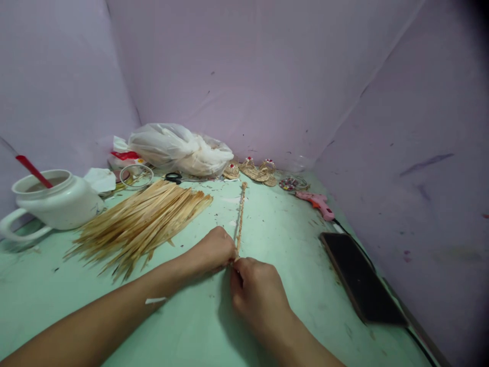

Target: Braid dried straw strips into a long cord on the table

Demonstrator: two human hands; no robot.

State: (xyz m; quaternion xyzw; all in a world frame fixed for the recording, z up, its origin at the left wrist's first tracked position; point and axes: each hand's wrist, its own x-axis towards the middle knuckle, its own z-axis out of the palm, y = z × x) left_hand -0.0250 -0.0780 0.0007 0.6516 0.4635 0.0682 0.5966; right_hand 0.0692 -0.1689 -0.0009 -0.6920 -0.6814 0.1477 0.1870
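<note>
A thin twisted straw cord (241, 216) runs straight away from me across the pale green table. Its near end is pinched between the closed fingers of my left hand (219, 248) and my right hand (257, 285), which touch each other there. The fingertips hide the very end of the cord. To the left of my left hand lies a fanned bundle of dry straw strips (141, 221).
At left stands a white mug (69, 204) with a red-handled tool. A knotted plastic bag (179, 150), scissors (173, 178) and woven straw pieces (257, 171) line the back. A pink glue gun (317, 202) and a dark phone (361, 278) lie at right.
</note>
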